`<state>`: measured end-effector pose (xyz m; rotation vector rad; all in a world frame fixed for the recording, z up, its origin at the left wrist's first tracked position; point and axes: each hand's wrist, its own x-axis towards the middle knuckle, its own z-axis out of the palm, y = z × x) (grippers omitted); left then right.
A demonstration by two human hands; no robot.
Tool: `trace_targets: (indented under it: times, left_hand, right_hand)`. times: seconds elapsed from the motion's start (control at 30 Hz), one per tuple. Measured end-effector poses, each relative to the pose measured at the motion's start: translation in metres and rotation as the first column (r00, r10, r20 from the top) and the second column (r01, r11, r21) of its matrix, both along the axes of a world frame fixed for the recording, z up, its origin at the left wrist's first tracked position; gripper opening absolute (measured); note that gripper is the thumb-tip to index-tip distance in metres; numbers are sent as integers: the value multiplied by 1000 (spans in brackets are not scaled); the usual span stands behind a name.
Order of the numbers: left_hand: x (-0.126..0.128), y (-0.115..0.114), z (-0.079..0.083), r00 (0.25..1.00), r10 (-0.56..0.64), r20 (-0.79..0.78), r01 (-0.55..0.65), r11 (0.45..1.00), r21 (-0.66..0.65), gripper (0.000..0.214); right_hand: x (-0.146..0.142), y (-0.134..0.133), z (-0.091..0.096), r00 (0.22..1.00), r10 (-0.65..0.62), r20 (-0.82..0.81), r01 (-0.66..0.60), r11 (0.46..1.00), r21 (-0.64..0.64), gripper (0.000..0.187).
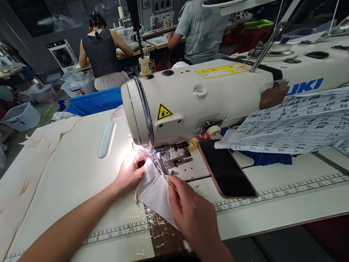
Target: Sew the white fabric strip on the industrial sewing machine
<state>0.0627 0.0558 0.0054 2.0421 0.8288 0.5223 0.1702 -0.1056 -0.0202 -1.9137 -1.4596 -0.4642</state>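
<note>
Under the lit needle area of a white sewing machine (171, 106), a piece of white fabric (152, 188) lies partly on the machine bed and hangs toward the table's front edge. My left hand (131, 171) pinches the fabric's upper left edge between thumb and fingers, beside the presser foot. In my right hand (191, 209) is a slim pointed metal tool with a brown handle (171, 184), seemingly an awl. Its metal end rests on or just above the fabric near the metal plate (178, 162). The exact tip is hard to make out.
A phone (227, 169) lies right of the plate, beside handwritten paper sheets (287, 122). A pale blue-white flat tool (105, 139) lies left on the table. Beige cloth (25, 177) covers the left edge. Two people (104, 50) work beyond the machine.
</note>
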Motion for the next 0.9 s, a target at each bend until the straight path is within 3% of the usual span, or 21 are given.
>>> trace_targets:
  times: [0.3, 0.53, 0.77, 0.9]
  left_hand:
    - [0, 3, -7, 997, -67, 29, 66, 997, 51, 20]
    - [0, 5, -10, 993, -115, -32, 120, 963, 241, 12]
    - [-2, 6, -10, 993, -103, 58, 100, 993, 58, 18]
    - [-1, 7, -13, 990, -93, 104, 88, 995, 51, 19]
  right_hand:
    - [-1, 4, 0, 997, -31, 68, 28, 999, 40, 41]
    - [-2, 4, 2, 995, -55, 81, 52, 998, 39, 43]
    - [-1, 2, 0, 998, -40, 38, 39, 999, 31, 41]
    - [-2, 2, 0, 999, -46, 29, 45, 999, 23, 39]
